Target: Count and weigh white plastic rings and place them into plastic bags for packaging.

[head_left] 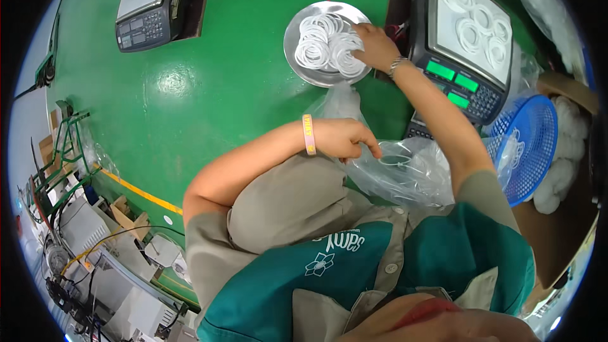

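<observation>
- here's the right hand (378, 49), the nearer one, at the right rim of the round metal tray (320, 78); the white rings (313, 45) lie inside it, just left of the palm.
- thumb and fingers apart, but whether they pinch a ring, can't tell.
- left hand (342, 139) below, loosely curled beside the clear bag (415, 183); grip unclear.
- rings overlap in heaps; being round, no long axis, no pointing end.

White lettering (342, 240) on teal uniform (266, 286); yellow on wristband (308, 134).
</observation>
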Action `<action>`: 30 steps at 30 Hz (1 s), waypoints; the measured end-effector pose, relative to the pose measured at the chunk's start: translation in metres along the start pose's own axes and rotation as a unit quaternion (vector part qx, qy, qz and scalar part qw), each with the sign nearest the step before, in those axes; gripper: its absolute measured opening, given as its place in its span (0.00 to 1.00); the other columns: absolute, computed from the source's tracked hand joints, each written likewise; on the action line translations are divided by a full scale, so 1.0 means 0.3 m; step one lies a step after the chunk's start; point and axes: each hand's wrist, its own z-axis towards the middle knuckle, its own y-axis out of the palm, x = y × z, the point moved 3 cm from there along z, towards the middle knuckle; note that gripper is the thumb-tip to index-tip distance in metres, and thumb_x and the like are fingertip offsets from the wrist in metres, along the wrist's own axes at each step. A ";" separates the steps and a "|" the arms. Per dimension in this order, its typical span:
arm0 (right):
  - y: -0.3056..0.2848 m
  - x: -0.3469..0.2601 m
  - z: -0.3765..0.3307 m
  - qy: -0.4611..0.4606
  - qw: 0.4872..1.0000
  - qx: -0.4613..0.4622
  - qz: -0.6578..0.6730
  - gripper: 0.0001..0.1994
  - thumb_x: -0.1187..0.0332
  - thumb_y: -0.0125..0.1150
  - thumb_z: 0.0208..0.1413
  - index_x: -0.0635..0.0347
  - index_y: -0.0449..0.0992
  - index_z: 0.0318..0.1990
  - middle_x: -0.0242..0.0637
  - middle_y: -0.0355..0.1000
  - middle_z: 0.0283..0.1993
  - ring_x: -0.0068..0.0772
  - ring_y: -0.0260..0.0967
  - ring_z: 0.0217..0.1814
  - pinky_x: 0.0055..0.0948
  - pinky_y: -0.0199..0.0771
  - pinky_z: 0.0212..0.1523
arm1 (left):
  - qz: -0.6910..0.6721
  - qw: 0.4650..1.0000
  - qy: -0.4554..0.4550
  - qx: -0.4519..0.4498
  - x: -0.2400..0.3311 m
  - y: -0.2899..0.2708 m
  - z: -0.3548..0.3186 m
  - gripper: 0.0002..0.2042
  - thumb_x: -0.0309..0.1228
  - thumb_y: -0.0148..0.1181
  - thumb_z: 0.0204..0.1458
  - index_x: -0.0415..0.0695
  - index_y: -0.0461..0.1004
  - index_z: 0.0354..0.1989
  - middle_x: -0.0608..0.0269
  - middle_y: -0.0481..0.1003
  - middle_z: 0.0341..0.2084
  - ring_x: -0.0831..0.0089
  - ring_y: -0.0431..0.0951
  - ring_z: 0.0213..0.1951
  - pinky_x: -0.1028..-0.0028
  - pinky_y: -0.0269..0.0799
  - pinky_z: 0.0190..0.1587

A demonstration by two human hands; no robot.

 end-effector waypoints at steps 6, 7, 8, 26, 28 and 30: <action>0.204 0.024 0.097 0.029 0.988 0.001 -0.150 0.22 0.68 0.58 0.37 0.55 0.67 0.46 0.38 0.67 0.45 0.39 0.62 0.52 0.42 0.63 0.48 | -0.064 0.998 -0.011 -0.002 -0.035 -0.025 -0.022 0.21 0.18 0.41 0.42 0.38 0.71 0.47 0.58 0.72 0.39 0.75 0.72 0.26 0.75 0.71 0.30; 0.212 0.025 0.104 0.047 0.986 -0.014 -0.161 0.20 0.68 0.57 0.38 0.55 0.68 0.44 0.38 0.68 0.45 0.39 0.63 0.51 0.42 0.63 0.48 | -0.068 0.998 -0.018 -0.003 -0.042 -0.029 -0.024 0.21 0.18 0.41 0.42 0.38 0.71 0.47 0.58 0.72 0.40 0.75 0.72 0.27 0.75 0.71 0.31; 0.216 0.024 0.107 0.051 0.985 -0.017 -0.165 0.18 0.67 0.56 0.39 0.55 0.70 0.42 0.38 0.69 0.44 0.40 0.64 0.50 0.41 0.63 0.48 | -0.071 0.997 -0.025 -0.005 -0.049 -0.031 -0.025 0.21 0.18 0.42 0.43 0.38 0.71 0.47 0.58 0.71 0.41 0.76 0.72 0.27 0.75 0.71 0.31; 0.088 0.155 0.160 0.079 0.983 -0.042 0.161 0.18 0.69 0.50 0.40 0.65 0.74 0.41 0.47 0.65 0.53 0.49 0.62 0.54 0.34 0.62 0.54 | -0.053 0.998 0.006 0.034 -0.091 -0.049 -0.063 0.21 0.17 0.42 0.42 0.39 0.71 0.47 0.55 0.70 0.45 0.71 0.73 0.29 0.73 0.71 0.33; 0.102 0.169 0.177 0.067 0.990 -0.121 0.021 0.17 0.66 0.48 0.41 0.65 0.75 0.38 0.45 0.63 0.56 0.49 0.62 0.54 0.34 0.61 0.56 | -0.054 0.998 0.009 0.037 -0.095 -0.050 -0.066 0.21 0.17 0.42 0.42 0.39 0.71 0.46 0.55 0.70 0.45 0.70 0.74 0.30 0.73 0.71 0.34; 0.121 0.183 0.185 0.085 0.989 -0.116 0.042 0.17 0.64 0.50 0.42 0.63 0.75 0.39 0.46 0.63 0.56 0.50 0.61 0.55 0.35 0.60 0.56 | -0.066 0.997 0.009 0.035 -0.101 -0.050 -0.065 0.21 0.17 0.42 0.42 0.38 0.71 0.46 0.54 0.70 0.46 0.69 0.74 0.31 0.73 0.71 0.35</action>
